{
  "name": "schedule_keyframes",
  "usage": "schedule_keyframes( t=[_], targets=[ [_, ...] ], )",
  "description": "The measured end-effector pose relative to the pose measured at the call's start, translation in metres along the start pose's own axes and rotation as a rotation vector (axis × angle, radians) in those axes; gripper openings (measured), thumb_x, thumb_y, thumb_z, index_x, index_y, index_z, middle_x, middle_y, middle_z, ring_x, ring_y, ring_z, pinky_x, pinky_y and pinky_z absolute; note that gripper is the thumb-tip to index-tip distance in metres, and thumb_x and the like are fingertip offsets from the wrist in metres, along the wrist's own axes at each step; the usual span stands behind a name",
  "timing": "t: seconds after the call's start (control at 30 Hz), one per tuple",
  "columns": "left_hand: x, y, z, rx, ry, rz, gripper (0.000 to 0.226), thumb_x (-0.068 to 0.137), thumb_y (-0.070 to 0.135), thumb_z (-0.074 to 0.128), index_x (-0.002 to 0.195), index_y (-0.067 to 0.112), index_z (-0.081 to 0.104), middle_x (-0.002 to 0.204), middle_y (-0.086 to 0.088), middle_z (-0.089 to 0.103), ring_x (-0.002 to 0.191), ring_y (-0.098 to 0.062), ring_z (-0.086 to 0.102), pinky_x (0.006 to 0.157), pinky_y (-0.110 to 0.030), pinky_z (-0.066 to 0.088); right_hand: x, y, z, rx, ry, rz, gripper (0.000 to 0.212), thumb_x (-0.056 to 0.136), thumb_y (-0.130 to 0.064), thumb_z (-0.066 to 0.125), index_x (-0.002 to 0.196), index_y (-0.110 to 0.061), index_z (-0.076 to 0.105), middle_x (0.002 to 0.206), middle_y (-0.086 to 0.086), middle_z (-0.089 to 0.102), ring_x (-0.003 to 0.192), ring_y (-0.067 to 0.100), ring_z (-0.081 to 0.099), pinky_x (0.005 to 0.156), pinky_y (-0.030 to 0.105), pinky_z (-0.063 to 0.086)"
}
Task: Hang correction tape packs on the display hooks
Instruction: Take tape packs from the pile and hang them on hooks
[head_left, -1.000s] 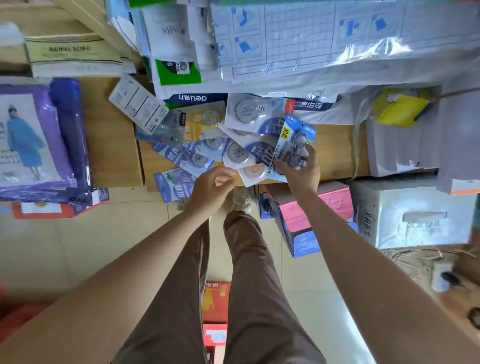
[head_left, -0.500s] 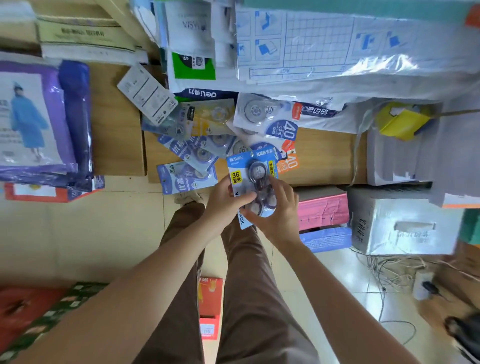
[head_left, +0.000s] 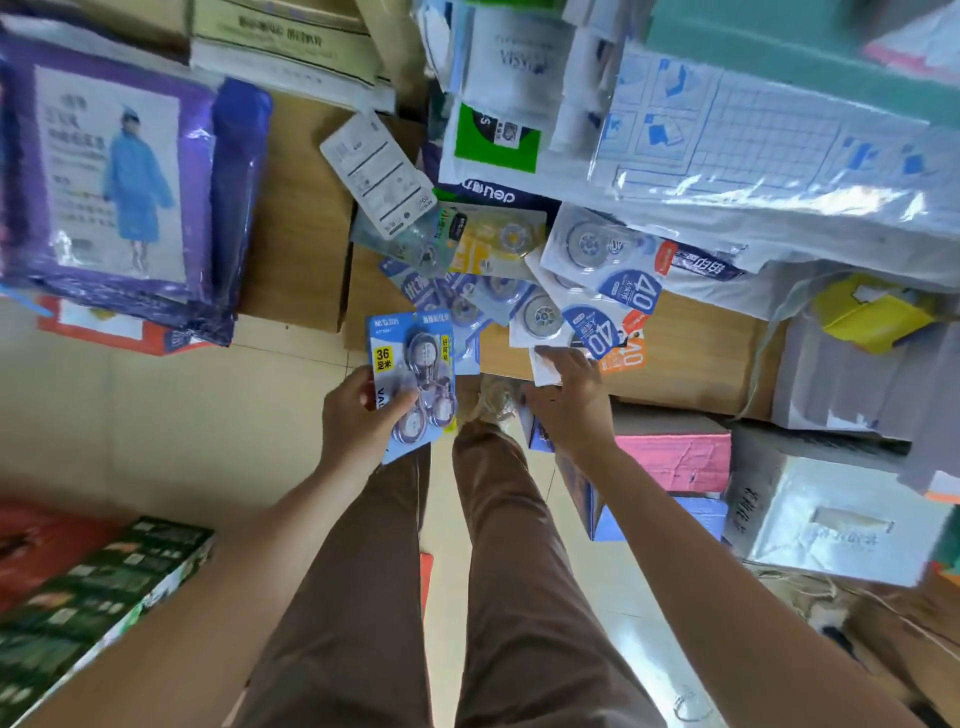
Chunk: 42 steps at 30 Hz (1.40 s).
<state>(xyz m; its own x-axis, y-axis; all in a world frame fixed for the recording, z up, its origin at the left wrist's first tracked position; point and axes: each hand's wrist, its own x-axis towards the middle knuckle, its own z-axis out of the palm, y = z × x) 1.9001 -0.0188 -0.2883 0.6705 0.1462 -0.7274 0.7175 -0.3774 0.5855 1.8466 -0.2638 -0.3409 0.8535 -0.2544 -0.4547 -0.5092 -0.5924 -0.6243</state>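
Standing upright just left of the frame's centre, a blue correction tape pack (head_left: 410, 364) is gripped by the left hand (head_left: 358, 421), the thumb laid across its front. The right hand (head_left: 571, 405) is stretched to a white pack (head_left: 539, 366) at the lower edge of the pile of packs (head_left: 493, 291) at centre; whether it is pinched cannot be told.

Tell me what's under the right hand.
The right hand touches a white card-backed pack, with an orange 40 pack beside it. The palm hides the pack's lower part and anything beneath.
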Motion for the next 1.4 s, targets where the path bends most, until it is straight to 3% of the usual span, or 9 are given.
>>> schedule_keyframes(
  t=[0.13,0.23,0.47,0.57,0.73,0.9,1.07,1.27,1.4],
  targets=[
    [0.008,-0.010,-0.022,-0.021,0.115,-0.023,0.013,0.075,0.021,0.081,0.080,0.026,0.070,0.076,0.008,0.073,0.072,-0.011,0.067,0.071,-0.040,0.054,0.040,-0.019,0.005,-0.313,-0.044,-0.143,0.057,0.080,-0.024,0.075,0.134,-0.016,0.058,0.141,0.010,0.052,0.122,0.038,0.045,0.102,0.052,0.043],
    [0.012,-0.014,-0.031,0.020,0.203,-0.001,0.029,0.080,0.013,0.081,0.067,0.023,0.057,0.058,0.021,0.061,0.055,0.005,0.050,0.058,-0.021,0.041,0.059,-0.038,0.015,-0.469,-0.204,-0.307,0.064,0.086,-0.031,0.072,0.145,-0.023,0.048,0.155,0.006,0.038,0.139,0.036,0.032,0.109,0.053,0.033],
    [0.015,-0.018,-0.061,0.064,0.321,0.000,0.038,0.082,0.013,0.079,0.065,0.024,0.048,0.060,0.008,0.053,0.050,0.003,0.048,0.052,-0.013,0.035,0.061,-0.045,0.075,-0.806,-0.475,-0.582,0.079,0.077,-0.047,0.075,0.148,-0.029,0.043,0.162,0.006,0.028,0.145,0.037,0.029,0.110,0.055,0.031],
    [0.018,-0.025,-0.076,0.064,0.330,-0.022,0.036,0.082,0.014,0.079,0.065,0.021,0.048,0.057,0.011,0.054,0.051,0.001,0.047,0.053,-0.017,0.036,0.057,-0.032,0.085,-0.920,-0.407,-0.605,0.090,0.074,-0.047,0.075,0.152,-0.034,0.033,0.166,0.003,0.018,0.148,0.034,0.025,0.113,0.060,0.028],
    [0.021,-0.028,-0.092,0.103,0.331,-0.026,0.023,0.084,0.011,0.078,0.076,0.009,0.057,0.066,0.006,0.058,0.053,0.007,0.054,0.052,-0.007,0.038,0.053,-0.037,0.094,-0.958,-0.278,-0.535,0.097,0.080,-0.041,0.071,0.158,-0.033,0.014,0.168,-0.001,0.006,0.150,0.034,0.019,0.112,0.064,0.023],
    [0.030,-0.029,-0.100,0.079,0.317,-0.027,0.018,0.083,0.012,0.080,0.081,0.007,0.062,0.070,0.005,0.064,0.055,0.006,0.055,0.053,-0.008,0.040,0.066,-0.068,0.112,-0.852,-0.221,-0.346,0.083,0.076,-0.044,0.074,0.148,-0.022,0.041,0.158,0.004,0.034,0.140,0.037,0.033,0.106,0.059,0.032],
    [0.038,-0.022,-0.100,-0.026,0.297,0.000,0.014,0.083,0.007,0.079,0.084,0.008,0.065,0.069,0.010,0.066,0.057,0.007,0.058,0.055,-0.007,0.042,0.103,-0.094,0.100,-0.601,0.087,-0.500,0.046,0.081,-0.030,0.072,0.123,-0.015,0.062,0.129,0.013,0.058,0.113,0.038,0.052,0.091,0.050,0.044],
    [0.051,-0.023,-0.107,-0.126,0.263,0.011,0.015,0.082,0.004,0.080,0.091,0.009,0.068,0.078,0.013,0.073,0.066,0.004,0.065,0.061,-0.012,0.049,0.159,-0.121,0.092,-0.799,-0.073,-0.429,0.087,0.080,-0.046,0.075,0.151,-0.021,0.032,0.161,0.015,0.025,0.136,0.044,0.036,0.102,0.055,0.038],
    [0.056,-0.020,-0.114,-0.143,0.246,0.023,0.016,0.082,0.003,0.079,0.089,0.011,0.067,0.079,0.007,0.072,0.062,0.006,0.061,0.060,-0.011,0.048,0.168,-0.129,0.095,-0.743,-0.037,-0.430,0.079,0.078,-0.041,0.077,0.145,-0.022,0.038,0.151,0.015,0.038,0.124,0.042,0.043,0.094,0.052,0.045]
  ],
)
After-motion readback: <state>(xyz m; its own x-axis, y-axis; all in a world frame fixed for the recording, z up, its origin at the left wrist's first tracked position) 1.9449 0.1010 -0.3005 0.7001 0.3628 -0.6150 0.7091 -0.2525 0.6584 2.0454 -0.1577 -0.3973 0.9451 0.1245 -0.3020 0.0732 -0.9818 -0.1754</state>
